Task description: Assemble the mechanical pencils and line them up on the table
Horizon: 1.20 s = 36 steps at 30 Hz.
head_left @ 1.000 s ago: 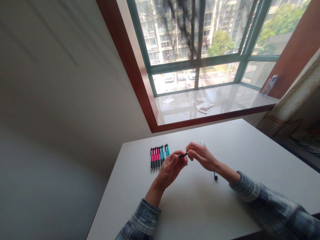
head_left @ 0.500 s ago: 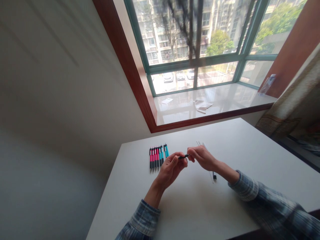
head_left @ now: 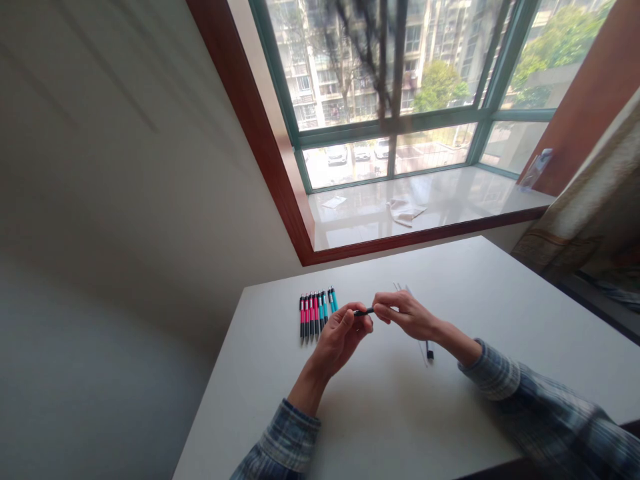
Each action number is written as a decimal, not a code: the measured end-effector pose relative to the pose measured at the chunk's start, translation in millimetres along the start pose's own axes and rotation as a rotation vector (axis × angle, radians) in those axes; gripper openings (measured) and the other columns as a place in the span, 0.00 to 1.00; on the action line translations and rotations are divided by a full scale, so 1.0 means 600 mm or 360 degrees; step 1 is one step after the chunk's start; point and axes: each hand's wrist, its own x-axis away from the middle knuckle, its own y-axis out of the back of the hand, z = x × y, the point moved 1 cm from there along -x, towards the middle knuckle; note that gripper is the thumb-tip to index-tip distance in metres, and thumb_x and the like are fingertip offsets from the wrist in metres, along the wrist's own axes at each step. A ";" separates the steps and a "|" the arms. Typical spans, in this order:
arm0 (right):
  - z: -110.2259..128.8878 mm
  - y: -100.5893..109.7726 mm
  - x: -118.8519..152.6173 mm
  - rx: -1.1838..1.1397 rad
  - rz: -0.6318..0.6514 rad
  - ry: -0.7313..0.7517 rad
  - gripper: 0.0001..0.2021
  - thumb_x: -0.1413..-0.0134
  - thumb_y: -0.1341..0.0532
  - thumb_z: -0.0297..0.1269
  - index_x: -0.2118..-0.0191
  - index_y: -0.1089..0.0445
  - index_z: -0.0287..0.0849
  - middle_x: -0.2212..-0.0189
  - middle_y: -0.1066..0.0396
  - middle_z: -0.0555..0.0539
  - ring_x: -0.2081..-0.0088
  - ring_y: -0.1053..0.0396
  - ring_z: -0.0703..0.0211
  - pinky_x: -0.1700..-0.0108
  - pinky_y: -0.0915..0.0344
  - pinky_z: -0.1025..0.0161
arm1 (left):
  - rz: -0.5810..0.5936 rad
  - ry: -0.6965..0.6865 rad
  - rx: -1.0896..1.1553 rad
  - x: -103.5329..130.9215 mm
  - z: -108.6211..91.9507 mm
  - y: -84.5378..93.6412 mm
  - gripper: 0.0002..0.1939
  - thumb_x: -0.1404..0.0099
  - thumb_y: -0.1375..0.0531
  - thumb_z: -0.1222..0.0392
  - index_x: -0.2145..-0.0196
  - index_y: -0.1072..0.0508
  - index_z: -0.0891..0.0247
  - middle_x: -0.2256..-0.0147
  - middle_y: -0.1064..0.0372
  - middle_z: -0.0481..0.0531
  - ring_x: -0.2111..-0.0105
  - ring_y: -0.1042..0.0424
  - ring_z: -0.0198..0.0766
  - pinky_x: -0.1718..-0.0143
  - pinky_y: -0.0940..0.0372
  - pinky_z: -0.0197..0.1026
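Note:
Above the white table, my left hand (head_left: pixel 339 339) closes its thumb and fingers around a pen with a black section (head_left: pixel 363 311); the rest of that pen is hidden in the hand. My right hand (head_left: pixel 406 316) pinches the pen's other end between thumb and fingertips, covering the tip. Beyond my left hand lies a row of several pens (head_left: pixel 310 319), pink ones on the left and teal ones on the right, with black grips. Partly under my right hand are thin pale rods (head_left: pixel 423 353) and a slim piece with a black end (head_left: pixel 430 355).
The white table (head_left: pixel 400 413) runs up to a windowsill (head_left: pixel 350 233) framed in red-brown wood. On the sill lie a crumpled cloth (head_left: pixel 405 212) and a paper piece (head_left: pixel 334 202), with a clear bottle (head_left: pixel 536 168) at the right. A curtain (head_left: pixel 585 193) hangs at the right.
Both hands and the pen between them have shifted very slightly to the left. My right fingers have turned a little at the pen's end. The row of pens is unmoved.

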 end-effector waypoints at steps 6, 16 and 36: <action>-0.004 0.003 0.000 0.0107 -0.0078 -0.0013 0.23 0.28 0.49 0.48 0.74 0.38 0.42 0.78 0.37 0.54 0.75 0.42 0.65 0.68 0.43 0.66 | -0.0155 0.0047 -0.0023 -0.005 -0.002 0.005 0.17 0.37 0.31 0.50 0.57 0.22 0.66 0.68 0.24 0.54 0.68 0.27 0.34 0.60 0.35 0.37; -0.024 -0.009 -0.002 0.0424 -0.0360 0.0029 0.14 0.31 0.44 0.46 0.64 0.29 0.44 0.73 0.28 0.49 0.73 0.36 0.62 0.67 0.40 0.65 | -0.0569 -0.0125 -0.0501 -0.019 -0.006 0.024 0.18 0.44 0.26 0.52 0.60 0.19 0.66 0.67 0.22 0.53 0.70 0.28 0.32 0.61 0.32 0.37; -0.020 -0.054 0.005 0.0477 -0.0290 -0.0146 0.15 0.33 0.42 0.48 0.68 0.30 0.44 0.78 0.30 0.52 0.76 0.36 0.64 0.70 0.44 0.67 | -0.0549 -0.0034 -0.0117 -0.023 -0.001 0.013 0.16 0.46 0.25 0.58 0.62 0.22 0.64 0.64 0.24 0.49 0.64 0.26 0.33 0.53 0.32 0.39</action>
